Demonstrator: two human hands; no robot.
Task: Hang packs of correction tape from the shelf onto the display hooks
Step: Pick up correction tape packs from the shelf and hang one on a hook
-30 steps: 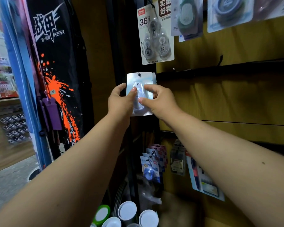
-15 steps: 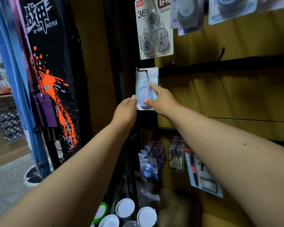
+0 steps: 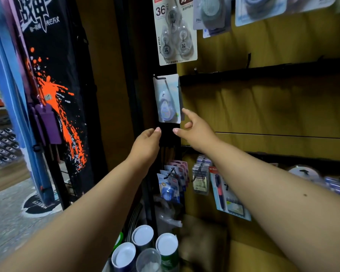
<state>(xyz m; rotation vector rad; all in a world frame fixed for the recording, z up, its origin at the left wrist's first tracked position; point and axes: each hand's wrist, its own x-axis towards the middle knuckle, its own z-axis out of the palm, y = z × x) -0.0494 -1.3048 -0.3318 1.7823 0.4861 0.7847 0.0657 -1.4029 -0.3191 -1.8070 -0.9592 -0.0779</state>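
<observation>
1. Head view, the pack: the correction tape pack (image 3: 167, 99) hangs on a black display hook (image 3: 159, 77) at the left edge of the wooden panel, below a three-roll value pack (image 3: 175, 30). The hook seems to pass through its top left corner and the card hangs a little askew; if it is only partly seated, a brush from a finger could tip it off.

2. Head view, the hands: the left hand (image 3: 145, 143) sits just below the pack, fingers loosely curled and holding nothing. The right hand (image 3: 194, 130) is beside the pack's lower right corner, fingers spread and relaxed, forefinger near the card's edge; whether it touches is unclear. Neither grips the pack, so a slip would go uncaught.

3. Head view, below: more hung packs (image 3: 170, 185) and white-capped tubes (image 3: 143, 235) stand underneath. A falling pack would likely land among them or knock a lower pack loose.

4. Head view, next move: reaching down for another pack risks a forearm catching the lower hooks.
</observation>
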